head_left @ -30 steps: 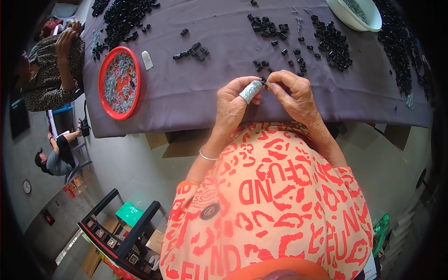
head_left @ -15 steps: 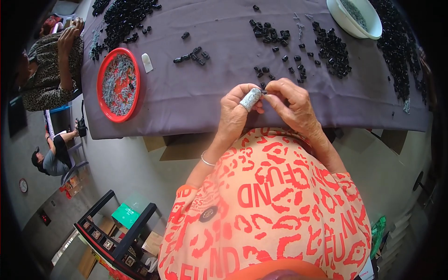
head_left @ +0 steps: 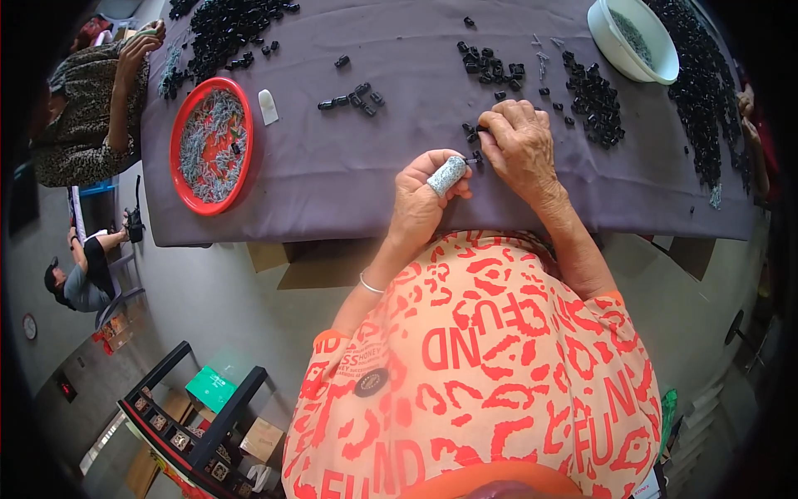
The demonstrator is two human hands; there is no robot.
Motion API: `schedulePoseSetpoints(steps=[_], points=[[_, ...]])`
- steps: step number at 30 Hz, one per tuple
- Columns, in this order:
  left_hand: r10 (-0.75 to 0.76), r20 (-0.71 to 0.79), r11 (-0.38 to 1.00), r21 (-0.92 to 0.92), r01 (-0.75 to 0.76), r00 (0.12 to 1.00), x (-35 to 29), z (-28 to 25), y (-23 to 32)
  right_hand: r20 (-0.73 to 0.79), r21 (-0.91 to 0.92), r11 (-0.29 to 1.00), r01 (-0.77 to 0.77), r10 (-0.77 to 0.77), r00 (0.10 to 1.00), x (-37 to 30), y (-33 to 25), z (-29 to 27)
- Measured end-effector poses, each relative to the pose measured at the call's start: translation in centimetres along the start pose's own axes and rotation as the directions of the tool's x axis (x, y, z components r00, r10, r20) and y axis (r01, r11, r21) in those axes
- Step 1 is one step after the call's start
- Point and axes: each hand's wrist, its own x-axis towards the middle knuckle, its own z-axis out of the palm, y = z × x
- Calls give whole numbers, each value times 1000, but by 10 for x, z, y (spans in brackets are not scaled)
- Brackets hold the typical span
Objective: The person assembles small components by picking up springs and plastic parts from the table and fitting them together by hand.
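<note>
My left hand (head_left: pixel 418 193) is closed near the table's front edge, with a grey speckled finger sleeve (head_left: pixel 447 176) over what looks like the thumb. At its tip a small black plastic part (head_left: pixel 474 158) is pinched and juts out to the right. Farther out and to the right, my right hand (head_left: pixel 522 148) bends down to the cloth. Its thumb and forefinger close at a small black plastic piece (head_left: pixel 470 133); the fingertips partly hide what is between them. Several like black pieces (head_left: pixel 490 66) lie just beyond, with a larger pile (head_left: pixel 597 104) to the right.
A red tray (head_left: pixel 174 154) of thin grey pieces stands left, beside a pale finger-shaped cover (head_left: pixel 268 107). A white bowl (head_left: pixel 595 41) sits far right. Black heaps (head_left: pixel 229 37) line the table's far left and right. A person (head_left: pixel 91 121) works at the left edge.
My right hand has left my left hand and moved outward to the loose black pieces. The left hand stays in place, the black part still at its fingertips.
</note>
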Motion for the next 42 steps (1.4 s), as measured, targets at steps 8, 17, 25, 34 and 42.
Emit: schedulePoseSetpoints(steps=[8, 17, 25, 34, 42], points=[[0, -10, 1000, 14, 0, 1000, -1, 0, 1, 3, 467, 849, -247, 278, 961, -14, -2, -13], [12, -20, 999, 34, -11, 1000, -3, 2, 1, 357, 899, 88, -429, 418, 835, -24, -6, -27], [28, -39, 996, 88, -24, 999, -3, 4, -1, -30, 664, 723, -190, 280, 959, -30, -2, -26], [55, -86, 986, 162, -41, 995, -6, 11, -1, 370, 861, 198, -468, 388, 844, -37, -9, -34], [169, -58, 922, 362, -137, 984, -16, 27, 4, 387, 884, 106, -456, 382, 839, -44, -12, -35]])
